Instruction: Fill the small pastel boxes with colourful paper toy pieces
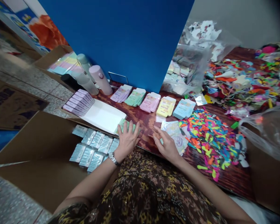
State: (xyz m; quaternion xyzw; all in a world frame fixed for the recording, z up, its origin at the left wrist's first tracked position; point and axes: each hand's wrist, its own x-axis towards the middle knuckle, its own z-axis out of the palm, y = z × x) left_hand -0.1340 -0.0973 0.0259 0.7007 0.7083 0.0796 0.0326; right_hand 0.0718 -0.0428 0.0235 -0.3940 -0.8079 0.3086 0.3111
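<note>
My left hand [128, 137] lies with its fingers spread over a small green carton [121, 123] at the table's front edge. Much of that carton is hidden under the fingers. To the right, my right hand [165, 143] hovers or rests by the edge, fingers loosely bent and apart, with nothing visible between them. Beside it lie clear printed plastic pouches [177, 137]. Behind both hands runs a row of flat carton stacks: purple [121, 93], green [135, 97], pink [150, 102], yellow [166, 106] and blue [184, 108].
Purple boxes [78, 102] stand on a white tray [105, 115] at left, near bottles [100, 79]. Below, an open cardboard box [44, 155] holds wrapped blue packs [95, 146]. Colourful balloons [212, 137] are heaped at right. A blue panel [121, 40] rises behind.
</note>
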